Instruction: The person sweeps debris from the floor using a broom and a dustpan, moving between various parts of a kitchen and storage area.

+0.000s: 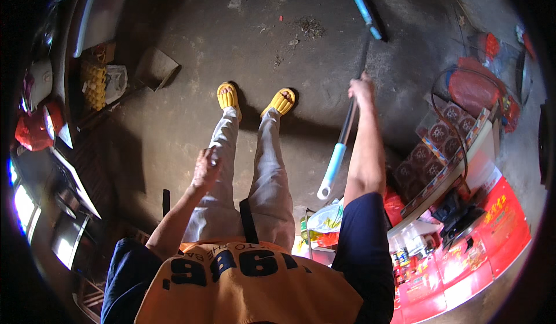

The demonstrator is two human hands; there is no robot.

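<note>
My right hand is closed around the dark shaft of a long-handled broom, whose light-blue grip end points back towards me. The broom's light-blue head lies at the far end, over the concrete floor. Left of the head is a small pile of dark sweepings, with a tiny red scrap beside it. My left hand hangs over my left thigh with its fingers bent; no held object shows, and its palm side is hidden. My feet, in yellow slippers, stand apart on the floor.
At left, an open dustpan-like container sits near yellow egg trays and a red bag. On the right are packs of round-lidded containers, a red plastic bag and a table with a red cover.
</note>
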